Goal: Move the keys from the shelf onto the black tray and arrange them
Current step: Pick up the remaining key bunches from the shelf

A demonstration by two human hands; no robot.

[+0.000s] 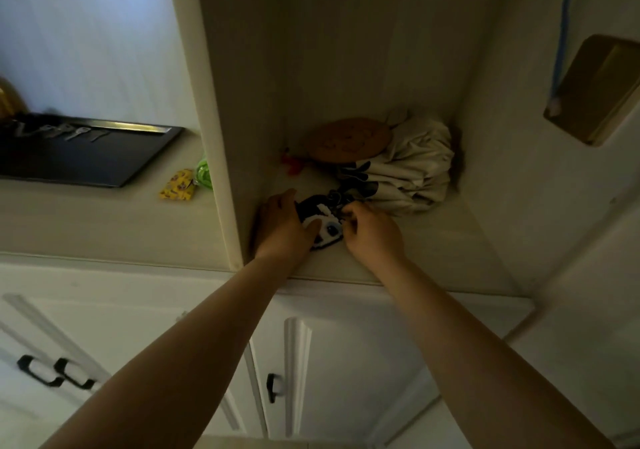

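My left hand (282, 225) holds the black-and-white soft pouch (320, 222) on the pale shelf (433, 241); my right hand (372, 232) pinches its dark ring (337, 197). I should keep the pouch steady and pull gently.

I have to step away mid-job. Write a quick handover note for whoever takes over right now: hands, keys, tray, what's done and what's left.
Left hand: in the shelf nook, holding down a black-and-white pouch.
Right hand: at the pouch's top edge, fingers pinched on a dark ring or clasp; what it grips is too dark to tell.
Tray: on the counter to the left, outside the nook, with several keys in a row along its far edge.
Done: those keys are on the tray.
Left: get whatever keys are at the pouch free, carry them to the tray and line them up. No loose keys visible in the nook, whose back holds a cloth bundle and a round brown disc.
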